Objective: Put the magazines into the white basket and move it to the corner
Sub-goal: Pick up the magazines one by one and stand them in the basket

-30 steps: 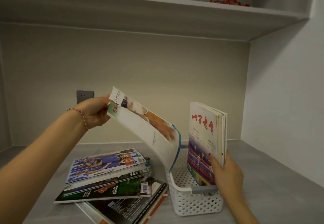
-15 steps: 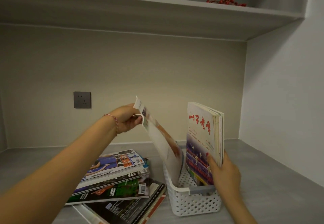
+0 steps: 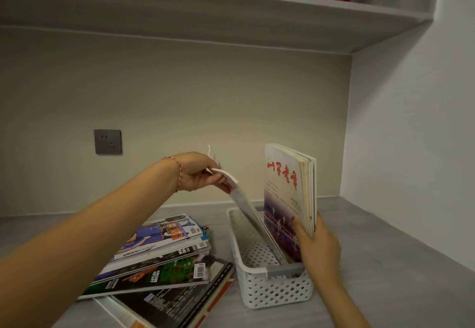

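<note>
**Left hand feeding a magazine into the basket, right hand bracing the upright ones**

Loose magazines [image 3: 164, 258] lie in a fanned stack on the tabletop [image 3: 385, 276] toward its near-left part, just left of the white basket [image 3: 272, 289]; the bottom ones are cut off by the lower frame edge, covers only partly readable.

Left hand [image 3: 198, 173], red string at the wrist: fingers [image 3: 218, 180] clamped on the top edge of a bent magazine [image 3: 244, 204]. It slants down to the right with its lower end inside the basket; where that end lands is hidden by the basket wall and the next cover. Its cover art is edge-on, can't make it out.

Basket sits on the tabletop, short grey-handled end toward the camera, away from the right back corner.

Upright magazines [image 3: 285, 199], red characters on the front cover, stand in the basket's right side. Right hand [image 3: 318, 248]: fingers closed around their near lower edge, thumb on the front cover, other fingers hidden behind the pile. How many magazines it grips is unclear.
</note>
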